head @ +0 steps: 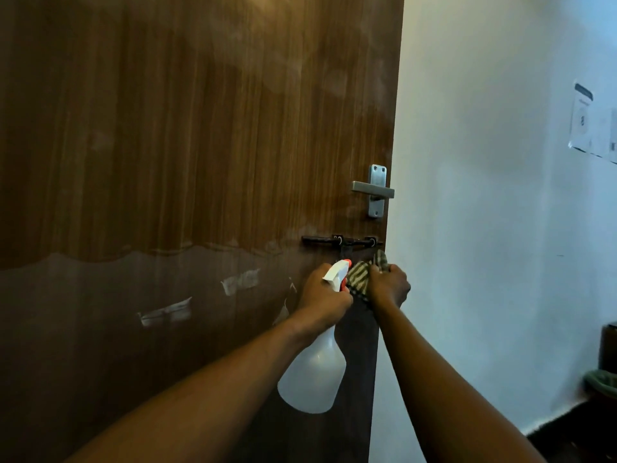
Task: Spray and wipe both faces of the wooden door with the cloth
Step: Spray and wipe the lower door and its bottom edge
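The wooden door (187,145) fills the left and middle of the view, its free edge to the right. My left hand (322,295) grips the neck of a translucent white spray bottle (314,375) with a white and orange trigger head, its body hanging below the hand. My right hand (389,285) holds a striped cloth (362,274) bunched against the door near its edge, just under the black sliding bolt (340,241). The two hands are close together.
A metal lever handle (374,190) sits above the bolt. Pale residue patches (240,281) mark the darker lower half of the door. A white wall (484,195) lies to the right, with a paper notice (587,121) and dark objects (604,362) on the floor.
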`<action>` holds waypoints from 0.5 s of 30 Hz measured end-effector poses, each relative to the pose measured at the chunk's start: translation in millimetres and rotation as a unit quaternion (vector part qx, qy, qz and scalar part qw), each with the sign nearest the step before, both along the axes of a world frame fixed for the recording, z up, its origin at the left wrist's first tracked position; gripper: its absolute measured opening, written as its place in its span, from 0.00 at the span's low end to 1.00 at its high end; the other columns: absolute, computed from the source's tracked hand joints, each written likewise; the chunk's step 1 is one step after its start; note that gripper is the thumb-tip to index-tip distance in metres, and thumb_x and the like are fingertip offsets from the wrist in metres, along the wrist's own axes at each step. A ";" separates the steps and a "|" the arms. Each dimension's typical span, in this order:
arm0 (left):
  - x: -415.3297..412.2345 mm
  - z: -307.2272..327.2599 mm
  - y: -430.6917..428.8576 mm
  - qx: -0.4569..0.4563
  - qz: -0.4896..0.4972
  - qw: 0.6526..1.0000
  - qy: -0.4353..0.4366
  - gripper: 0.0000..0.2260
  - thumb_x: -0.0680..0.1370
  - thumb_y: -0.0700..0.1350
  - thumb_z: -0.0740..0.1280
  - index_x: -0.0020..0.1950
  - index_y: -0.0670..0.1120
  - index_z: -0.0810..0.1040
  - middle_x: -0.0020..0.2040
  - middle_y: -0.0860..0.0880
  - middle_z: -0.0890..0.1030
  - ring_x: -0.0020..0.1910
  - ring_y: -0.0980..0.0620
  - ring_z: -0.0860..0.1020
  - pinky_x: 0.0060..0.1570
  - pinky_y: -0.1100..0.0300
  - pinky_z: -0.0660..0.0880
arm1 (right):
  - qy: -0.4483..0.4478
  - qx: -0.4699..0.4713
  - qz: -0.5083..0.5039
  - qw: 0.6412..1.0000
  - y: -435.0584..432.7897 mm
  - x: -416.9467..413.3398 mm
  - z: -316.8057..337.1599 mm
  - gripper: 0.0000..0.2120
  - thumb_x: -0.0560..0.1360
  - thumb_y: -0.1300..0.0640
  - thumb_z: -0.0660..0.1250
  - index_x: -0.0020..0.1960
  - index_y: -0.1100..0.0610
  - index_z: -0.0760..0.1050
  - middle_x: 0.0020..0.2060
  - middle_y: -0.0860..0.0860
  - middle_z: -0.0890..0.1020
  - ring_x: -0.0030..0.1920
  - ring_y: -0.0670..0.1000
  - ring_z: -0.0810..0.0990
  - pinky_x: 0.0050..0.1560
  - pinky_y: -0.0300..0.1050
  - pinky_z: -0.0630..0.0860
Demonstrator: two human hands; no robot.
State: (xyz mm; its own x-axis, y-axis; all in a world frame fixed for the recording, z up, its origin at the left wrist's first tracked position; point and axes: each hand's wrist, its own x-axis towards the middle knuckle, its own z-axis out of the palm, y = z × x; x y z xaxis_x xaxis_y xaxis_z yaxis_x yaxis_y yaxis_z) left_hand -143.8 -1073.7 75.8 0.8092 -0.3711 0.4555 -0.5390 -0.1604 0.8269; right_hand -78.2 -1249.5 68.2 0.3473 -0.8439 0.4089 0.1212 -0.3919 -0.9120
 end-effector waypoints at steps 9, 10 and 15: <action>0.0 -20.4 -2.7 0.006 0.024 1.000 0.003 0.24 0.75 0.36 0.67 0.69 0.46 0.67 0.65 0.46 0.73 0.52 0.54 0.71 0.45 0.66 0.70 | 0.003 0.024 -0.104 0.994 -34.6 -30.1 -16.3 0.12 0.79 0.51 0.67 0.56 0.58 0.79 0.49 0.57 0.81 0.46 0.58 0.81 0.49 0.50 0.80; 0.0 -21.3 -4.5 0.004 0.030 1.000 0.009 0.24 0.75 0.36 0.67 0.69 0.46 0.67 0.65 0.46 0.73 0.52 0.54 0.71 0.44 0.66 0.70 | -0.001 0.015 -0.096 0.995 -31.8 -28.4 -18.2 0.12 0.79 0.51 0.68 0.57 0.57 0.79 0.49 0.57 0.82 0.47 0.58 0.82 0.50 0.51 0.80; -2.3 -35.1 0.7 -0.009 0.045 0.997 0.067 0.25 0.76 0.38 0.67 0.71 0.47 0.64 0.67 0.47 0.71 0.61 0.48 0.73 0.49 0.65 0.72 | -0.074 0.058 -0.030 0.995 0.5 -11.3 -22.9 0.12 0.80 0.49 0.65 0.56 0.56 0.80 0.49 0.53 0.83 0.49 0.56 0.82 0.56 0.51 0.79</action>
State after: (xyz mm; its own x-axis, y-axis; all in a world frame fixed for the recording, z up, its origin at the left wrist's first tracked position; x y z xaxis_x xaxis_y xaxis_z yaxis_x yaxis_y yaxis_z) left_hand -146.2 -1073.0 40.7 0.8932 -0.2868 0.3462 -0.4067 -0.1876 0.8941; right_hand -89.6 -1248.9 45.3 0.2387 -0.9058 0.3500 0.2378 -0.2949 -0.9255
